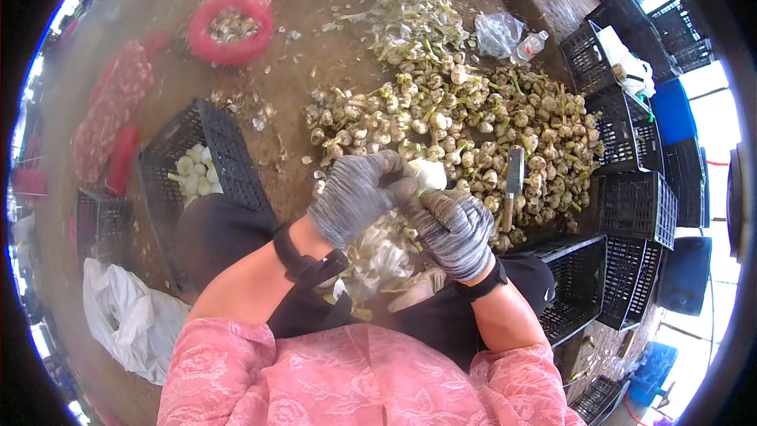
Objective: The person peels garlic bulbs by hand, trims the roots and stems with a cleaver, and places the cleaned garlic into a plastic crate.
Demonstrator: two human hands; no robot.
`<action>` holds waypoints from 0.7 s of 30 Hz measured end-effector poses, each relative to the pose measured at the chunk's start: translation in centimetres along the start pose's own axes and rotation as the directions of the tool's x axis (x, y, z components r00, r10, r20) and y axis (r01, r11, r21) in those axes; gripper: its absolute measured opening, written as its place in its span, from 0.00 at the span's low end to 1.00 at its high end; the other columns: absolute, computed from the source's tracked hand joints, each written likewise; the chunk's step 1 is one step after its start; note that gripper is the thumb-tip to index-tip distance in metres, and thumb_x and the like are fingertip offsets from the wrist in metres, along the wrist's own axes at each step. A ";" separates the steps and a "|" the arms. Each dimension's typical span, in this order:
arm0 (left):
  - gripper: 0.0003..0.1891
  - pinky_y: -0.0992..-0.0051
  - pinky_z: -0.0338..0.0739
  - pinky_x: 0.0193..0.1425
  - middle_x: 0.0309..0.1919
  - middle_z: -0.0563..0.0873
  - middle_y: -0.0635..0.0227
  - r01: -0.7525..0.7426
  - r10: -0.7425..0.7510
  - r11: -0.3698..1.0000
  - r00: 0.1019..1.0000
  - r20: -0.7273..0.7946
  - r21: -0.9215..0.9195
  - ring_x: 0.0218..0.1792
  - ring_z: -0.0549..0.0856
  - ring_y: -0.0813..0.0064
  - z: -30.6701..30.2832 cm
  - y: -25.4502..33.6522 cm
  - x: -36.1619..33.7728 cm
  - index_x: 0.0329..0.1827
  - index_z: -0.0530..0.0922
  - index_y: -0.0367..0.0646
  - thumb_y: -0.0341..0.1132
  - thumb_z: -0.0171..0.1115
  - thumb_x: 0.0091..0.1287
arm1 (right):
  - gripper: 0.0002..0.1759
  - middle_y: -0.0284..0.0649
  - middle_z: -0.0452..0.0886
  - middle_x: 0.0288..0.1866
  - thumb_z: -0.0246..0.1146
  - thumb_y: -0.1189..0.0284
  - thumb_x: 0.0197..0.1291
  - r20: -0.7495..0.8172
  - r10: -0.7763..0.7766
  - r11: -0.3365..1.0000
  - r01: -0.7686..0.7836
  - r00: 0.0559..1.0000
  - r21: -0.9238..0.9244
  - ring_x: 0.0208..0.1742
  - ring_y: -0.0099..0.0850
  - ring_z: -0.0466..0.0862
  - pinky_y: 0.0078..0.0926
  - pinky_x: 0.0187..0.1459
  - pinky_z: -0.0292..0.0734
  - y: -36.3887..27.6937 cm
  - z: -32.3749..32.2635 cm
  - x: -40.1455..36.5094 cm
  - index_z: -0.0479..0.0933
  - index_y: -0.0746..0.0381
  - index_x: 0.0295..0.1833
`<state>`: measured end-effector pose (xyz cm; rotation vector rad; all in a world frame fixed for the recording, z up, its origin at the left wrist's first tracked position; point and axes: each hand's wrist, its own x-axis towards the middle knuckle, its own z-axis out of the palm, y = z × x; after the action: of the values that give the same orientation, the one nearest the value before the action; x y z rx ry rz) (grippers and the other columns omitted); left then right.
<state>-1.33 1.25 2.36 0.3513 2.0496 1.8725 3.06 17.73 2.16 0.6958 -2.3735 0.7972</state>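
Observation:
A white, peeled garlic bulb (428,175) sits between my two hands in front of my lap. My right hand (456,229), in a grey knit glove, is closed around its lower side. Fingers curled, my gloved left hand (359,193) meets the bulb from the left; what its fingertips pinch is hidden. Just beyond my hands spreads a large heap of unpeeled garlic bulbs (473,114). A cleaver-like knife (514,177) with a wooden handle lies on the heap to the right. Loose papery skins (384,260) are piled below my hands, between my legs.
To my left stands a black crate (229,154) holding peeled bulbs (197,172). Stacked black crates (637,205) line the right side. Farther off are a red mesh bag (230,25), a plastic bottle (530,46) and more skins (418,20). A white sack (130,319) lies at lower left.

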 end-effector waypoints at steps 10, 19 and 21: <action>0.06 0.73 0.73 0.29 0.23 0.81 0.58 -0.012 0.082 0.912 0.985 -0.153 0.411 0.23 0.79 0.74 -2.1 -0.9 1.2 0.32 0.76 0.36 0.28 0.62 0.54 | 0.11 0.39 0.79 0.33 0.67 0.79 0.42 -0.104 0.337 0.912 -0.297 0.936 0.284 0.31 0.32 0.79 0.25 0.34 0.75 1.0 -0.1 -0.3 0.77 0.62 0.35; 0.14 0.64 0.75 0.35 0.26 0.81 0.53 0.007 -0.107 0.660 0.991 0.084 0.751 0.31 0.82 0.57 -1.0 -1.6 1.1 0.34 0.76 0.38 0.40 0.61 0.54 | 0.08 0.38 0.78 0.37 0.61 0.77 0.55 0.354 0.827 -0.232 -0.308 0.437 0.923 0.37 0.25 0.78 0.23 0.39 0.78 3.7 -0.1 -0.4 0.74 0.64 0.41; 0.15 0.63 0.74 0.39 0.28 0.81 0.52 -0.089 -0.338 0.546 0.886 0.317 0.833 0.34 0.81 0.56 -0.7 -0.9 1.1 0.37 0.76 0.38 0.41 0.62 0.53 | 0.09 0.37 0.78 0.35 0.61 0.75 0.55 0.439 0.803 -0.361 -0.258 0.404 0.896 0.36 0.25 0.78 0.23 0.38 0.78 4.2 0.2 -0.8 0.73 0.63 0.43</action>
<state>-2.60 0.94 1.46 0.7497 2.3737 0.4765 0.94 20.75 -0.09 -0.6103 -1.0745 2.8730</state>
